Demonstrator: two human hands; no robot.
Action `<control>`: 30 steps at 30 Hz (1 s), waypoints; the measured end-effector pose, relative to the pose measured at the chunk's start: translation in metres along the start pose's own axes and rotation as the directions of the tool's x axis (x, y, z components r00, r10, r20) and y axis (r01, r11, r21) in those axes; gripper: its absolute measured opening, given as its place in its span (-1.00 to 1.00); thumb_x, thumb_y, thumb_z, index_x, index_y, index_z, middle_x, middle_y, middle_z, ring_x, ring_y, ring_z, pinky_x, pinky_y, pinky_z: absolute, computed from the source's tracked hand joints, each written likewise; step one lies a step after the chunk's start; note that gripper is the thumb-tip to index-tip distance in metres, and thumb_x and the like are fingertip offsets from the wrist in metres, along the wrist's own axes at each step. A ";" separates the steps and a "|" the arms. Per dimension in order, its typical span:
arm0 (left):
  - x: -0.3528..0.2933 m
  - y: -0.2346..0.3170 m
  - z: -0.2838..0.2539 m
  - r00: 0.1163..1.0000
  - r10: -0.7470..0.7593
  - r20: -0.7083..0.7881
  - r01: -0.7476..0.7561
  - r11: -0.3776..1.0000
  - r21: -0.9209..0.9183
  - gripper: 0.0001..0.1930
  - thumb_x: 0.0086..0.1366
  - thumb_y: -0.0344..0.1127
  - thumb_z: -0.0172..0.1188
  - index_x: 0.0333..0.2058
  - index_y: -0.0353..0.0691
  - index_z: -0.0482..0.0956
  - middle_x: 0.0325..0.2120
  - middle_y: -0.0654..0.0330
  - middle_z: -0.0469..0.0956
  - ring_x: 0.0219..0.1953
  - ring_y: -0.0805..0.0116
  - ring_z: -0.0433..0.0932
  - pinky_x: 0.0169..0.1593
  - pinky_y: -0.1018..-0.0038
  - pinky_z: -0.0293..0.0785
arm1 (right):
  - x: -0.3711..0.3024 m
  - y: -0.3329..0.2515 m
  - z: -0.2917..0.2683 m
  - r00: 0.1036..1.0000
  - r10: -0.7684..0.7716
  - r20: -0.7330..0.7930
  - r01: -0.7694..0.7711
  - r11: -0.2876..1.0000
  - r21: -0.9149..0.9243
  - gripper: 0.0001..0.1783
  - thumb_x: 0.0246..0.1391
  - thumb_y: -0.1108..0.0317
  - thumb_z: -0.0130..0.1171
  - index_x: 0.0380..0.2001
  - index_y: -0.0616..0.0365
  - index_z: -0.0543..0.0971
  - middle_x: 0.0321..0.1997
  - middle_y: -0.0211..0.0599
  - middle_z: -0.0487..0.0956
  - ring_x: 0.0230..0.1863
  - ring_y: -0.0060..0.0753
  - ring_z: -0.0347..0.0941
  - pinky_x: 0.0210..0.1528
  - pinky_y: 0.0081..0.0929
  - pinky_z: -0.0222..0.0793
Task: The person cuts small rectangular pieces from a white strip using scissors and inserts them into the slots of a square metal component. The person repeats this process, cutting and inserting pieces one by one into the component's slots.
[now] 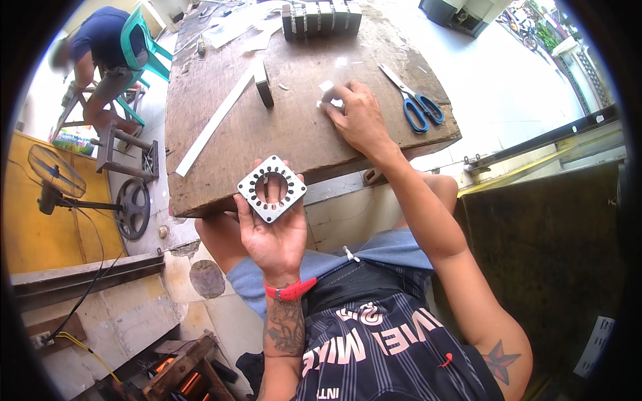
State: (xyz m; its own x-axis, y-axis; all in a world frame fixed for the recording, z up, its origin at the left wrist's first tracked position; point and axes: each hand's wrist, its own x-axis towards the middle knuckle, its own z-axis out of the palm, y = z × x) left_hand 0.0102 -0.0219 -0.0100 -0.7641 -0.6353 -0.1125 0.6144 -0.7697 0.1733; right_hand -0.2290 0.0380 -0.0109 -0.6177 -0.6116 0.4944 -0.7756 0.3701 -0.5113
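My left hand [275, 239] is palm up at the table's near edge, holding a square stator core [247, 190]. The core has a round bore ringed by dark slots and small holes at its corners; my fingers show through the bore. Over the tabletop, my right hand [361, 120] is closed, with thumb and fingertips pinched at a small white paper piece [337, 103]. Another white slip [326, 86] lies just beyond the fingertips. To the right of this hand rest scissors [418, 110] with blue handles, blades pointing away.
A long white strip [217, 123] crosses the left of the wooden table [301, 144], beside a dark upright block [263, 85]. Several stacked dark blocks [321, 20] stand at the back. Far left, a person [110, 50] bends by a green chair [144, 50]; a fan [57, 174] stands nearer.
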 end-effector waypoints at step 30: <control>-0.009 -0.020 0.006 0.934 0.257 0.248 -0.350 0.799 0.489 -0.37 0.56 0.12 0.08 0.40 -0.13 0.27 0.36 -0.11 0.36 0.40 0.06 0.35 0.51 0.10 0.15 | -0.090 -0.071 -0.037 0.911 -0.406 0.071 0.365 0.875 0.317 -0.52 0.06 0.56 0.29 0.09 0.04 0.66 -0.04 -0.22 0.66 -0.04 -0.12 0.65 -0.06 -0.27 0.66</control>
State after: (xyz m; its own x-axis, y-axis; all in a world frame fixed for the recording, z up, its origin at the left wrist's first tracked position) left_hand 0.0033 -0.0008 -0.0067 -0.6041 -0.7759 0.1817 0.6622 -0.3620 0.6560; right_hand -0.1234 0.0927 0.0069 -0.2390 -0.7574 0.6077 -0.8631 -0.1211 -0.4904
